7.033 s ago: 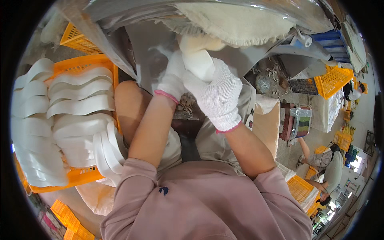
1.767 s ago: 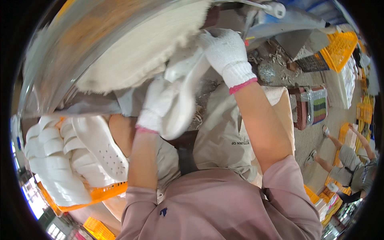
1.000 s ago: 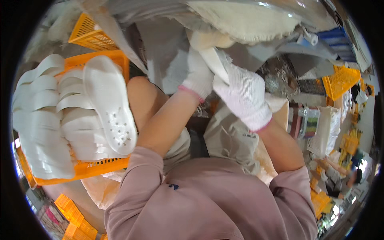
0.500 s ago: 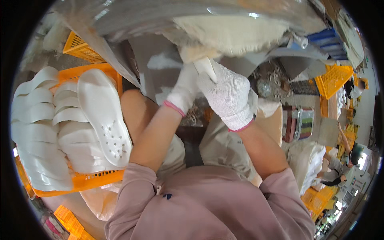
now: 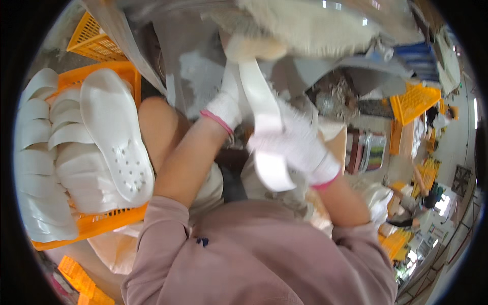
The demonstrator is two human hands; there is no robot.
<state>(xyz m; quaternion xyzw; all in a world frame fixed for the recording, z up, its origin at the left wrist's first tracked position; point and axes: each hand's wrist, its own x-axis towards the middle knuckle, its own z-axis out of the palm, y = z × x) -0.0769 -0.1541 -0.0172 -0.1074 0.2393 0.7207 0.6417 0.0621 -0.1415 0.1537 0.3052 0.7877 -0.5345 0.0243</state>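
A white shoe sole [image 5: 262,104], seen nearly edge-on, is held between my two gloved hands. My right hand [image 5: 292,140], in a white knit glove with a pink cuff, is closed round its lower half and slightly blurred. My left hand [image 5: 233,94], gloved alike, grips the sole's upper part from the left; its fingertips are mostly hidden. Just above the sole's upper end is a beige rounded edge [image 5: 256,48], under a cream, fringed, blurred buffing wheel [image 5: 315,33]. White soles [image 5: 117,137] lie stacked at my left, the top one with small holes.
An orange crate [image 5: 114,218] holds the stacked soles. Another orange crate [image 5: 96,40] stands at the far left, and a yellow crate [image 5: 414,104] at the right. A grey sheet-like guard [image 5: 185,66] surrounds the wheel. Another person [image 5: 414,203] works at the far right.
The sole has come into longer view, tilting down toward me. My right hand has moved down and slightly right with it. My left hand stays near the wheel.
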